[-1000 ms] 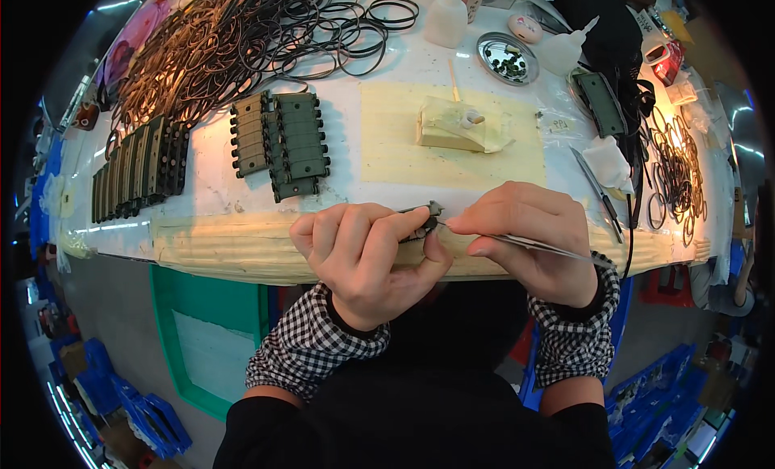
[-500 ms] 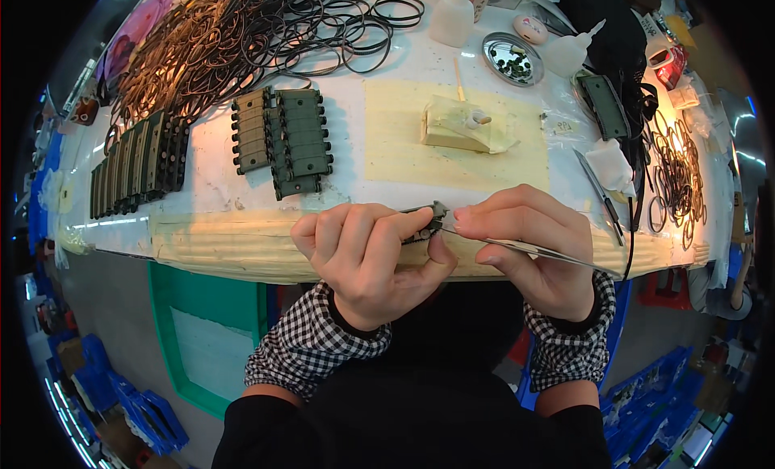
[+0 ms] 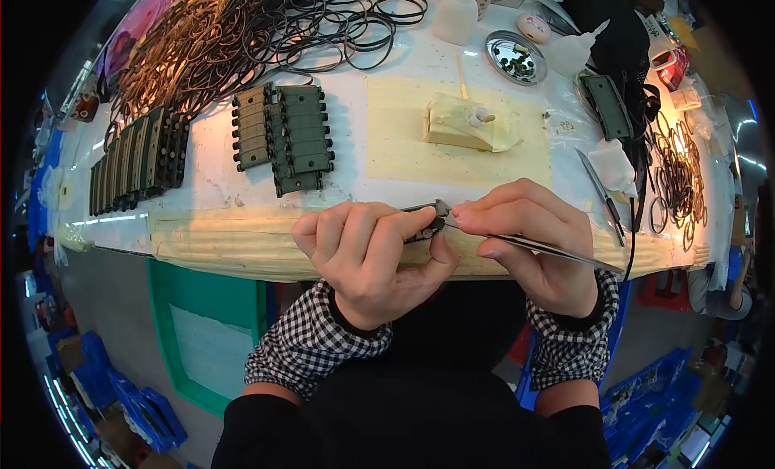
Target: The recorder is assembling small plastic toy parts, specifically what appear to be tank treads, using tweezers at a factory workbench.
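Over the table's front edge, my left hand [image 3: 363, 251] is closed around a small dark green part [image 3: 441, 207], pinched between thumb and fingertips; the fingers cover most of it. My right hand [image 3: 537, 239] grips slim metal tweezers [image 3: 557, 249], whose thin tip reaches to the part's right end. Whether the tip holds anything is too small to tell. Beyond my left hand lie dark green segmented blocks [image 3: 304, 130] with knobbed sides, and another row of them [image 3: 141, 162] stands on edge at the left. A yellow tape-wrapped block [image 3: 456, 134] sits beyond my hands.
A heap of dark rubber-like loops [image 3: 218, 49] covers the far left. A metal dish [image 3: 537, 69] with small green pieces, white squeeze bottles [image 3: 454, 17] and a pen-like knife [image 3: 601, 194] lie to the right. Below the table's left side is a green bin [image 3: 157, 307].
My right hand has shifted very slightly, and the tweezers tilt a little differently. My left hand keeps its hold on the dark green part.
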`<state>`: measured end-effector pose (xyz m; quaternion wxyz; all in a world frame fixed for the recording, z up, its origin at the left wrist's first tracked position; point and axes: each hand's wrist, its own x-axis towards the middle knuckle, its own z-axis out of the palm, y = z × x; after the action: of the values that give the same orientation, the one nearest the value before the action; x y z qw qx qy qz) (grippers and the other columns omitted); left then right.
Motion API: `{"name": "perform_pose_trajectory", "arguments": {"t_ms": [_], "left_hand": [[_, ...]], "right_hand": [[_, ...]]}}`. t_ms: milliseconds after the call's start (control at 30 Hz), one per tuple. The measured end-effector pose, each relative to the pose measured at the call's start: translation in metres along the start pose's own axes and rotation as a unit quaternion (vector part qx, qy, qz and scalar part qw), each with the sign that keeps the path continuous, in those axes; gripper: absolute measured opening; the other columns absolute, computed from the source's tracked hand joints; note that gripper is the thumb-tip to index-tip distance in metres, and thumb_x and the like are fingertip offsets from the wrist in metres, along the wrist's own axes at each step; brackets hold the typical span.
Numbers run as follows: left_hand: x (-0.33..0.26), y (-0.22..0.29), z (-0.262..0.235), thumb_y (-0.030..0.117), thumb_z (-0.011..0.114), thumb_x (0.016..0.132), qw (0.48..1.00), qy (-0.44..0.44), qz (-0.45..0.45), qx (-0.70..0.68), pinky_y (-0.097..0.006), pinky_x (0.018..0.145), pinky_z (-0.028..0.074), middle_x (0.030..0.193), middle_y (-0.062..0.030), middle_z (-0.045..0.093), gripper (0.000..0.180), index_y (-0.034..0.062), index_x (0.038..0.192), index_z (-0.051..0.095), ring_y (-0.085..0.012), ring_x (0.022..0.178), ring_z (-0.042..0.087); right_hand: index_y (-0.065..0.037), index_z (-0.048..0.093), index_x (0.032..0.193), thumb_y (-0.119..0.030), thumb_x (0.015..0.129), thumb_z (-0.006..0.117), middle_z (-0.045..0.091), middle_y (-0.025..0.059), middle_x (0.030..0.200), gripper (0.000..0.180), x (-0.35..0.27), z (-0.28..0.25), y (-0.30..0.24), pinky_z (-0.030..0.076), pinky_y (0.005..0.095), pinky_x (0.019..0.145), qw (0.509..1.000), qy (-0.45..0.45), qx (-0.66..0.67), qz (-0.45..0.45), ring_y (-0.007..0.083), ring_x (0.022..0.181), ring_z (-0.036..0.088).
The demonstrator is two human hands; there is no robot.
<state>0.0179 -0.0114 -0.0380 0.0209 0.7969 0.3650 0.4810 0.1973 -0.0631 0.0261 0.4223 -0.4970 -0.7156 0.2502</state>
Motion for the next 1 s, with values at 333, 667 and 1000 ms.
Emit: {"name": "perform_pose_trajectory", "arguments": {"t_ms": [333, 667, 1000], "left_hand": [[-0.001, 0.0, -0.002, 0.037, 0.079, 0.068, 0.999, -0.007, 0.039, 0.02, -0.033, 0.072, 0.033, 0.068, 0.0033, 0.057, 0.028, 0.0146, 0.076, 0.064, -0.0162, 0.065, 0.052], [0.009, 0.002, -0.007, 0.029, 0.076, 0.065, 1.0, -0.013, -0.002, 0.021, -0.035, 0.077, 0.033, 0.075, -0.001, 0.057, 0.024, 0.0145, 0.08, 0.065, -0.0193, 0.074, 0.051], [0.003, 0.002, 0.003, 0.027, 0.075, 0.062, 0.999, 0.038, -0.005, 0.029, -0.033, 0.075, 0.03, 0.07, 0.0052, 0.053, 0.02, 0.0193, 0.078, 0.068, -0.0151, 0.071, 0.05]], "right_hand": [[-0.002, 0.066, 0.092, -0.013, 0.083, 0.072, 0.064, 0.0088, 0.081, 0.015, 0.013, -0.006, 0.003, 0.05, 0.0312, 0.06, 0.995, -0.072, -0.029, -0.061, 0.0249, 0.07, 0.064], [0.001, 0.066, 0.096, -0.012, 0.089, 0.068, 0.067, 0.0127, 0.086, 0.016, -0.01, 0.017, -0.007, 0.052, 0.0298, 0.064, 0.986, 0.163, -0.016, -0.035, 0.0252, 0.073, 0.066], [0.004, 0.065, 0.099, -0.01, 0.089, 0.068, 0.069, 0.0161, 0.09, 0.018, -0.03, 0.064, 0.002, 0.058, 0.0324, 0.067, 0.96, 0.257, -0.103, -0.045, 0.0288, 0.079, 0.07]]}}
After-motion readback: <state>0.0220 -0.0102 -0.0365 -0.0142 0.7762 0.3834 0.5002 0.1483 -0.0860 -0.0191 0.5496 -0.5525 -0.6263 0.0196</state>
